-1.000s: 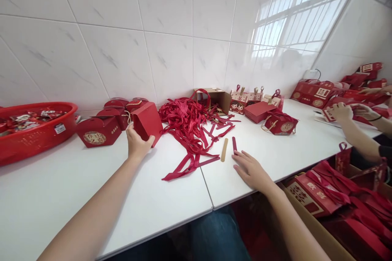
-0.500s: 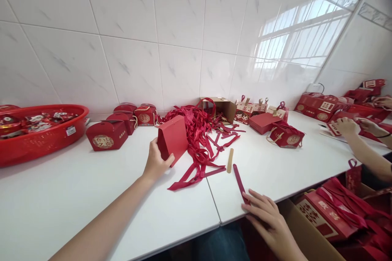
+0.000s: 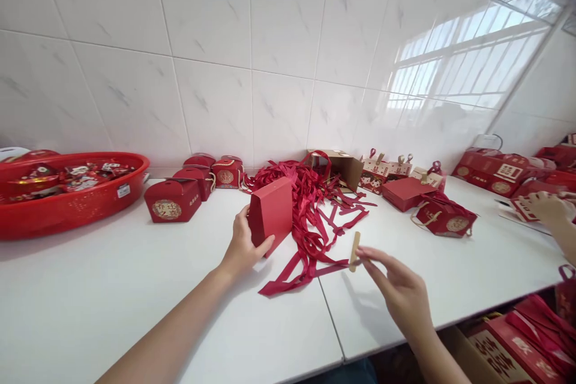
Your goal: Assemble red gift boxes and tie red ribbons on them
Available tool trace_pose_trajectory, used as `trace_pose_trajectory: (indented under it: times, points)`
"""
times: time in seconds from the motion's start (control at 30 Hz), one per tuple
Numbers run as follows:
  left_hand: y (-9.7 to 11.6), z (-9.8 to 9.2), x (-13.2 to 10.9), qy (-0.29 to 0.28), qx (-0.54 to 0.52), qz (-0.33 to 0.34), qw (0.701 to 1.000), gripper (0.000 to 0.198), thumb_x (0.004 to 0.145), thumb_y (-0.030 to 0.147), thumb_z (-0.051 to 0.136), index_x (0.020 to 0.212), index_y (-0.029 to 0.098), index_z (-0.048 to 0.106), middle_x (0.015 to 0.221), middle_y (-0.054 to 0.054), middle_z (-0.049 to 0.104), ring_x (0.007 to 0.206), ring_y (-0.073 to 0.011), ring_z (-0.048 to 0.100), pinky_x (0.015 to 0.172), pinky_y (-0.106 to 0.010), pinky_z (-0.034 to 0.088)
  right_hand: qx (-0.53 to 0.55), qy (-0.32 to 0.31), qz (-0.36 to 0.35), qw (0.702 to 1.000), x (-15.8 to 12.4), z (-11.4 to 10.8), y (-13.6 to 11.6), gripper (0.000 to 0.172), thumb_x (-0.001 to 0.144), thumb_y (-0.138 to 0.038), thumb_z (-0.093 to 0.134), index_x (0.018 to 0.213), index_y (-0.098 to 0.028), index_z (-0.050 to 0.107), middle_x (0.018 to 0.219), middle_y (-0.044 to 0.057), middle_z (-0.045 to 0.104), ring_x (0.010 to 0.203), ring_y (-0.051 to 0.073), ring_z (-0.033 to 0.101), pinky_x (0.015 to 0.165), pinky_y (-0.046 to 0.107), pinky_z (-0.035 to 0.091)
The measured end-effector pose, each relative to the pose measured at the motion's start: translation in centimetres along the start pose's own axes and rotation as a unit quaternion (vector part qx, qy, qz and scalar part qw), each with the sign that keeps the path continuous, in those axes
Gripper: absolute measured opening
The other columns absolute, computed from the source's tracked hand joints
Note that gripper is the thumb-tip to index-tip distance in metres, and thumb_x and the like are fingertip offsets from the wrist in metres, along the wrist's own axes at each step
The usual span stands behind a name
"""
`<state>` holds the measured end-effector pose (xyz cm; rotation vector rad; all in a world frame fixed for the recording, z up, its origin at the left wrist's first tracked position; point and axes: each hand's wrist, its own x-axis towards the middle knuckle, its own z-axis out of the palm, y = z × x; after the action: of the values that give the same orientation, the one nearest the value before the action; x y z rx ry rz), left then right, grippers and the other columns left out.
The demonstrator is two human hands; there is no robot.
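My left hand (image 3: 247, 243) grips a plain red gift box (image 3: 276, 213), tilted on edge above the white table. To the right, my right hand (image 3: 398, 285) is raised over the table, thumb and fingers pinched together. A dark thin edge shows at its fingertips, apparently the dark red strip seen end-on; most of it is hidden. Just behind those fingertips lies a flat gold strip (image 3: 354, 252). A tangled heap of red ribbons (image 3: 310, 240) spreads behind the box and in front of it.
A red plastic basin (image 3: 90, 204) of wrapped items stands far left, with several finished red boxes (image 3: 173, 201) beside it. An open cardboard box (image 3: 348, 169) and more gift boxes (image 3: 445, 216) stand behind and right. A co-worker's hand (image 3: 549, 207) is at far right.
My right hand has lifted off the table and moved toward the gold strip, picking up the dark red strip. The view has swung left. My left hand still holds the box.
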<state>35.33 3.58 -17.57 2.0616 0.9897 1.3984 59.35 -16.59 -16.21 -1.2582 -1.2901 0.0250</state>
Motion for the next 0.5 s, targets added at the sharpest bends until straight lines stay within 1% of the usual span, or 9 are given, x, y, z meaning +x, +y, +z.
trace_pose_trajectory:
  times: [0.07,0.13,0.2,0.23,0.27,0.3,0.33,0.4,0.5]
  points:
    - [0.5,-0.5,0.2,0.023,0.049,0.005,0.999,0.082,0.071,0.039,0.07,0.137,0.025,0.024,0.13,-0.014,0.039,0.123,-0.0321,0.04,0.101,-0.055,0.037,0.046,-0.024,-0.014,0.999,3.7,2.1,-1.1,0.017,0.084,-0.023,0.063,0.098,-0.028,0.073,0.098,0.004,0.075,0.092,0.022,0.07,0.082,0.036,0.058]
    - [1.4,-1.2,0.4,0.102,0.097,0.017,0.99,0.075,0.077,0.041,0.065,0.137,0.021,0.024,0.13,-0.016,0.038,0.123,-0.0337,0.038,0.1,-0.058,0.034,0.093,-0.071,-0.043,0.992,6.8,4.3,-1.6,0.016,0.083,-0.024,0.065,0.094,-0.029,0.075,0.092,0.003,0.075,0.085,0.021,0.07,0.077,0.035,0.058]
    - [2.6,-2.0,0.4,0.198,0.139,0.097,0.965,0.059,0.081,0.034,0.061,0.131,0.019,0.033,0.122,-0.016,0.044,0.116,-0.0323,0.043,0.097,-0.057,0.036,0.144,-0.121,-0.051,0.981,8.6,6.4,-1.6,0.016,0.081,-0.024,0.067,0.093,-0.03,0.076,0.087,0.002,0.076,0.08,0.019,0.07,0.074,0.033,0.058]
    - [3.2,-2.4,0.4,0.213,0.156,0.168,0.95,0.051,0.081,0.029,0.061,0.125,0.019,0.039,0.114,-0.013,0.049,0.108,-0.0295,0.048,0.093,-0.053,0.04,0.167,-0.14,-0.053,0.974,9.0,7.4,-1.4,0.015,0.081,-0.024,0.068,0.092,-0.03,0.076,0.085,0.002,0.076,0.078,0.019,0.07,0.072,0.032,0.057]
    - [3.9,-2.8,0.3,0.196,0.164,0.249,0.934,0.042,0.08,0.023,0.061,0.119,0.02,0.045,0.104,-0.01,0.053,0.096,-0.0252,0.053,0.087,-0.047,0.045,0.189,-0.156,-0.057,0.968,9.0,8.2,-1.1,0.014,0.081,-0.024,0.068,0.091,-0.03,0.077,0.083,0.002,0.076,0.077,0.018,0.07,0.071,0.032,0.057]
    - [4.6,-3.0,0.2,0.144,0.159,0.32,0.923,0.034,0.08,0.017,0.061,0.112,0.021,0.049,0.093,-0.006,0.056,0.083,-0.0202,0.055,0.079,-0.039,0.048,0.209,-0.17,-0.066,0.961,8.8,8.9,-0.9,0.014,0.082,-0.024,0.067,0.09,-0.03,0.077,0.081,0.002,0.076,0.075,0.018,0.069,0.068,0.031,0.056]
    - [5.1,-3.1,0.0,0.081,0.142,0.365,0.917,0.03,0.081,0.012,0.059,0.108,0.022,0.051,0.086,-0.003,0.057,0.074,-0.0167,0.054,0.071,-0.033,0.049,0.224,-0.185,-0.08,0.954,8.4,9.4,-0.6,0.014,0.083,-0.024,0.066,0.089,-0.03,0.077,0.079,0.003,0.076,0.073,0.017,0.068,0.066,0.03,0.056]
    - [5.9,-3.1,-0.4,-0.007,0.098,0.378,0.921,0.028,0.083,0.007,0.055,0.108,0.021,0.053,0.08,-0.001,0.059,0.066,-0.0134,0.053,0.061,-0.026,0.048,0.243,-0.224,-0.122,0.936,7.3,10.0,-0.3,0.017,0.086,-0.022,0.063,0.09,-0.029,0.077,0.076,0.003,0.075,0.068,0.016,0.066,0.062,0.029,0.054]
    - [6.2,-2.6,-1.0,-0.07,0.051,0.34,0.936,0.037,0.087,0.007,0.051,0.122,0.019,0.051,0.085,-0.004,0.06,0.07,-0.013,0.055,0.061,-0.024,0.049,0.247,-0.265,-0.186,0.913,6.1,10.1,-0.3,0.021,0.089,-0.019,0.058,0.096,-0.029,0.076,0.073,0.003,0.073,0.066,0.015,0.064,0.064,0.029,0.053]
